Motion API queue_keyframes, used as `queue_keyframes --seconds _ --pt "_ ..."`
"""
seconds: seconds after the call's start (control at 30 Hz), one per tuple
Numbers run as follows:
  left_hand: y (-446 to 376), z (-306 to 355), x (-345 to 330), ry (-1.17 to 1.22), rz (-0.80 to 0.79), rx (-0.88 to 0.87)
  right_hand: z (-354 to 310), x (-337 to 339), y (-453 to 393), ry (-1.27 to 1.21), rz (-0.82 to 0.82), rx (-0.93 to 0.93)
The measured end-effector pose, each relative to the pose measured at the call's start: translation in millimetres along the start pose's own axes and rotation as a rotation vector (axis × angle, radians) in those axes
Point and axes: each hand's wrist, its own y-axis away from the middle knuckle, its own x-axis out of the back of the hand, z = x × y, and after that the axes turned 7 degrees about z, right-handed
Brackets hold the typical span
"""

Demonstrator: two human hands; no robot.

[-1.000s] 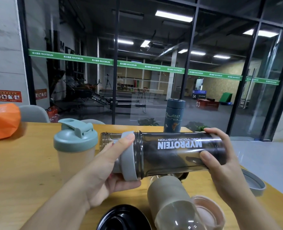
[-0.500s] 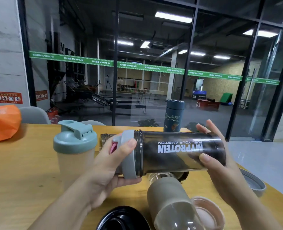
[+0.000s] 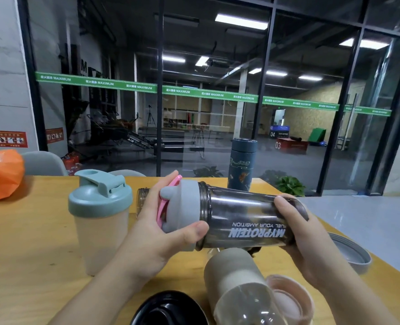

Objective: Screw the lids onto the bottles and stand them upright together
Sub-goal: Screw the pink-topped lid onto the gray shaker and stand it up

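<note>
Head view: smoky bottle [image 3: 245, 219] held sideways above the counter [image 3: 30, 242], grey lid [image 3: 182, 214] on its mouth.

Left hand [image 3: 156, 233] wraps its fingers [image 3: 195, 229] round the lid; right hand [image 3: 306, 240] clasps the base. The bottle looks light, stiff and smooth plastic, likely slippery, so hold it at the base and lid rim. A capped shaker [image 3: 100, 219] stands left of it.
</note>
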Motion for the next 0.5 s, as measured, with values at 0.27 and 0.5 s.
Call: queue_keyframes --seconds 0.27,0.5 --pt "-2 -9 -1 0.138 0.085 0.285 4 -3 7 0.178 0.036 0.312" --pt "-2 -11 1 0.152 0.041 0.265 2 -1 6 0.139 0.033 0.308"
